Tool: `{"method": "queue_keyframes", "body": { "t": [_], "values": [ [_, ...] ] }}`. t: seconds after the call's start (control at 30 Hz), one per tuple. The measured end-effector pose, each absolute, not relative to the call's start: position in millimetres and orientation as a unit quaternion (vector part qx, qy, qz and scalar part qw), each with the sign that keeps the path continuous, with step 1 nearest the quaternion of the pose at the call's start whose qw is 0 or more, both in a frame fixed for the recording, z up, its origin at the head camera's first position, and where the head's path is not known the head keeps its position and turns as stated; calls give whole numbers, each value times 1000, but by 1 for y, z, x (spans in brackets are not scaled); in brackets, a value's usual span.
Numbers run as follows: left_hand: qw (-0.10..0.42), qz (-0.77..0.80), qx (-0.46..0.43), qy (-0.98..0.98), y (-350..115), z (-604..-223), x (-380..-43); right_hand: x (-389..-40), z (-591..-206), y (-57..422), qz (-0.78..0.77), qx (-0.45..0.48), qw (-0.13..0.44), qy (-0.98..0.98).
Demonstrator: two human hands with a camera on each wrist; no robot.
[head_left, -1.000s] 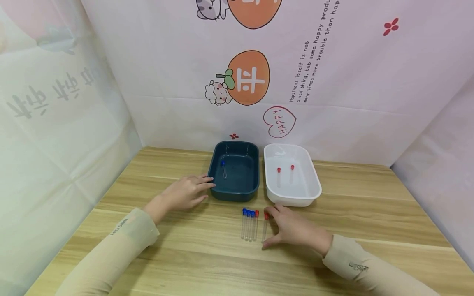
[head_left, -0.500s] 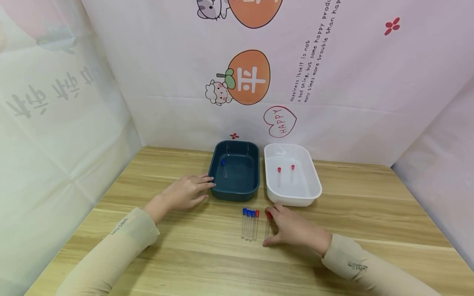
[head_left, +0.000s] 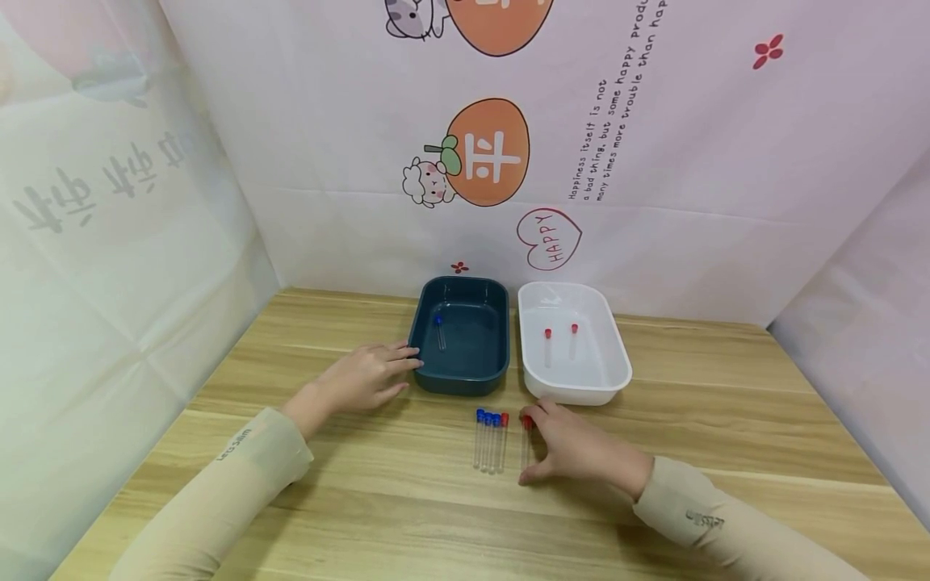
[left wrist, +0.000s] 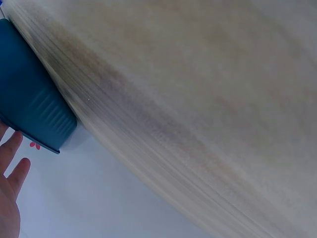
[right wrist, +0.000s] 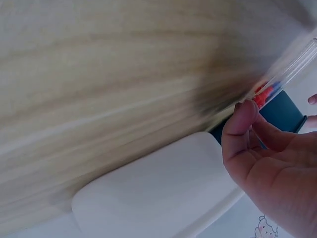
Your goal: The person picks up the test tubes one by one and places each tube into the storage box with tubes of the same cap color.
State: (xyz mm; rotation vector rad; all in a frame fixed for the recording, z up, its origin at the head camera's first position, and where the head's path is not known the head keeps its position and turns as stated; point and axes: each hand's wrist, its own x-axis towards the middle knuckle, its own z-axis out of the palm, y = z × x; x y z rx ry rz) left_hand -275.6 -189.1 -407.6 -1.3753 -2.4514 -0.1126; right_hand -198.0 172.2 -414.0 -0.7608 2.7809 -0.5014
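Observation:
My right hand (head_left: 574,442) holds a clear test tube with a red cap (head_left: 526,452) lengthwise, fingers at the cap and thumb near the lower end. Just left of it, three blue-capped test tubes (head_left: 486,444) and one red-capped test tube (head_left: 503,445) lie side by side on the table. My left hand (head_left: 363,378), fingers extended, touches the left rim of the dark teal tray (head_left: 465,387); the left wrist view shows those fingertips (left wrist: 15,141) at its edge. In the right wrist view, curled fingers (right wrist: 240,119) sit close to the tubes.
Inside the teal tray lies a blue-capped tube (head_left: 439,332). Beside it stands a white tray (head_left: 574,394) holding two red-capped tubes, one (head_left: 548,347) left of the other (head_left: 573,343). A printed cloth backdrop (head_left: 654,242) rises behind the wooden table (head_left: 407,516).
The red-capped tube at my right hand has shifted slightly right, widening its gap from the row, and now sits closer within the hand. The left hand has stayed at the teal tray.

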Motion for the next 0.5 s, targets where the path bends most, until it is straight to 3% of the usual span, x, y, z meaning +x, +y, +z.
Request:
{"method": "queue_keyframes", "body": {
  "t": [0.5],
  "values": [
    [155, -36, -480, -863, -188, -406, -275, -194, -395, 179, -157, -311, 64, 935]
  ]
}}
